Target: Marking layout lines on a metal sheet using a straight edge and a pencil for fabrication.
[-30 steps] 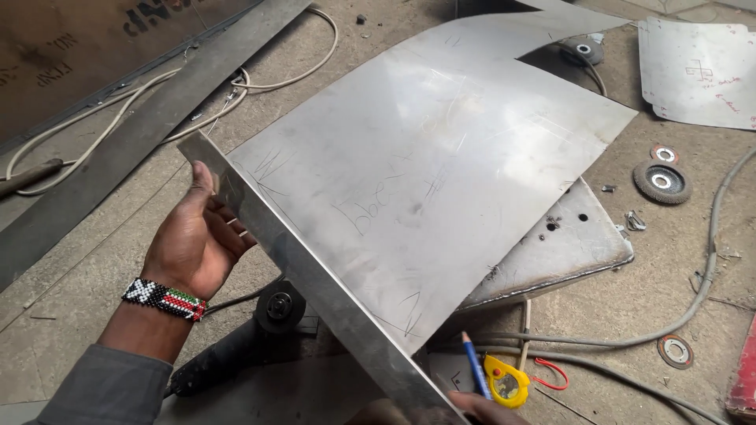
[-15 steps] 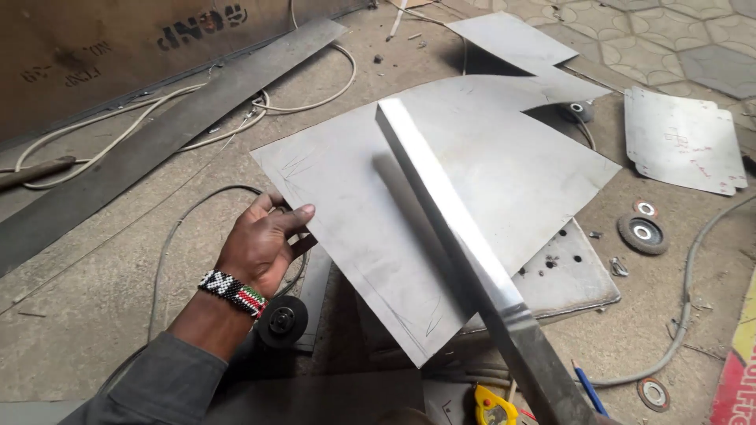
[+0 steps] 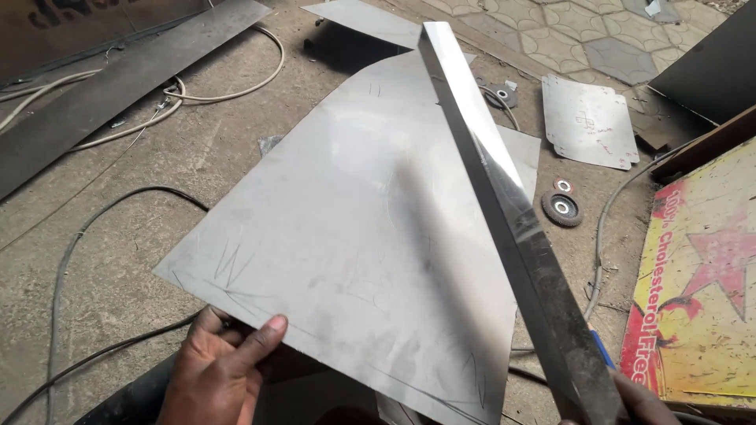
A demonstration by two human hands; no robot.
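Observation:
A large grey metal sheet (image 3: 354,228) with scratched lines lies on the concrete floor. My left hand (image 3: 220,370) grips its near edge, thumb on top and fingers underneath. A long shiny metal bar (image 3: 504,212) runs from the bottom right up over the sheet to the top middle. My right hand (image 3: 642,401) holds the bar's near end at the bottom right; only a small part of that hand shows. A bit of blue, perhaps a pen, shows beside it.
A smaller metal plate (image 3: 591,122) and two grinding discs (image 3: 562,208) lie right of the sheet. A yellow and red printed board (image 3: 701,291) sits at the far right. Cables (image 3: 79,244) cross the floor at left, beside a dark metal strip (image 3: 110,86).
The bar swung from lying across the sheet's near-left edge to pointing away from me on the right. My left hand slid from the sheet's left side to its near edge.

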